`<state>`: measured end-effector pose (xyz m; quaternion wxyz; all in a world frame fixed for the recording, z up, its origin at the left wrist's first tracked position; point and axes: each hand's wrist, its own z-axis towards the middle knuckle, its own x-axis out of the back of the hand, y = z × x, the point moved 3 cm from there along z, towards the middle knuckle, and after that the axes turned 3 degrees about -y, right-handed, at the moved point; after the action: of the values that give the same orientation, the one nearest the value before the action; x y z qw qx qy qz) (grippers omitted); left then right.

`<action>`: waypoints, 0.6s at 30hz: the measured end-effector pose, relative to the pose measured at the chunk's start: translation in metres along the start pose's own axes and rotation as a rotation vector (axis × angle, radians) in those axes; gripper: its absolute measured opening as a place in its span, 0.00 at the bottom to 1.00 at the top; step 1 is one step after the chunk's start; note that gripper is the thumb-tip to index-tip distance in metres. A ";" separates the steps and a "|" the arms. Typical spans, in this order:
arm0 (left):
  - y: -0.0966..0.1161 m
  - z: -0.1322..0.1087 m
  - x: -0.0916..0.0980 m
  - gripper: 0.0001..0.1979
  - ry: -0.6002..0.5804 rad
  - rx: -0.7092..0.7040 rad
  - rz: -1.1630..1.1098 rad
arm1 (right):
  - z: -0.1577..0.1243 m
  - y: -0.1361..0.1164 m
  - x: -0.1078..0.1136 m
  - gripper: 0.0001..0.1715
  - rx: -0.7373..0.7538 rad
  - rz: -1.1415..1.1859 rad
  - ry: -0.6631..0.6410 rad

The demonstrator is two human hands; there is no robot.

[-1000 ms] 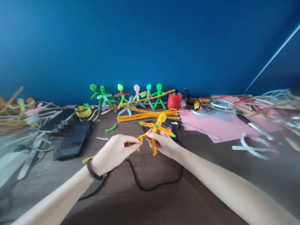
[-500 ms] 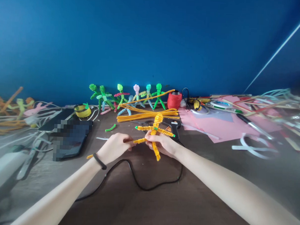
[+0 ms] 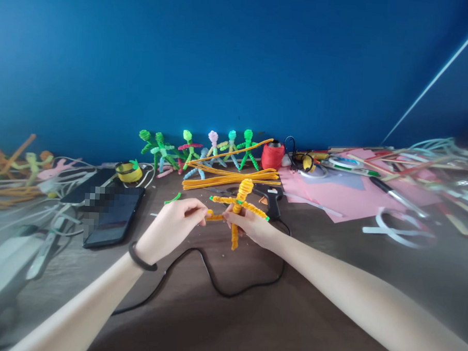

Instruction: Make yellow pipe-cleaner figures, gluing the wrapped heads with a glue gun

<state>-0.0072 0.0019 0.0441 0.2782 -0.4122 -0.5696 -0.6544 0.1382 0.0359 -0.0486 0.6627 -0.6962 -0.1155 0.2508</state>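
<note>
An orange pipe-cleaner figure [image 3: 238,201] with green-tipped arms is held above the brown table [image 3: 228,310]. My right hand [image 3: 251,225] grips its body from behind, fingers closed round it. My left hand [image 3: 173,224] pinches the end of one orange leg that sticks out sideways toward it. The other leg hangs straight down below my right hand. A black band sits on my left wrist.
Behind lie a bundle of orange pipe cleaners [image 3: 230,178], a row of finished figures [image 3: 196,148], a red thread spool [image 3: 272,156] and a black glue gun [image 3: 271,200] with its cord looping beneath my hands. A phone [image 3: 111,216] lies left. Pink paper [image 3: 334,193] and scissors lie right.
The figure has shifted slightly left and lower. My left hand has risen and closed in on the leg, which now looks shorter and more level.
</note>
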 end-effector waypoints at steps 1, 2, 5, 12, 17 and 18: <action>0.001 -0.001 0.000 0.14 -0.015 -0.009 -0.011 | 0.000 0.000 0.000 0.12 -0.013 0.040 0.011; 0.002 -0.002 -0.001 0.13 -0.030 -0.017 -0.023 | 0.000 0.000 0.000 0.12 -0.024 0.083 0.020; 0.002 -0.003 -0.004 0.12 -0.071 -0.030 -0.058 | -0.002 -0.002 0.001 0.13 -0.050 0.211 0.042; -0.001 -0.004 -0.012 0.12 -0.117 0.018 -0.080 | -0.003 -0.004 0.006 0.14 -0.096 0.416 0.122; -0.001 -0.004 -0.021 0.12 -0.166 -0.057 0.023 | 0.000 -0.003 0.007 0.13 -0.116 0.504 0.101; -0.002 -0.003 -0.023 0.12 -0.189 -0.048 0.026 | 0.000 -0.004 0.007 0.13 -0.117 0.507 0.076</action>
<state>0.0024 -0.0030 0.0234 0.2218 -0.4861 -0.5722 -0.6222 0.1448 0.0395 -0.0466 0.5411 -0.7489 0.0733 0.3755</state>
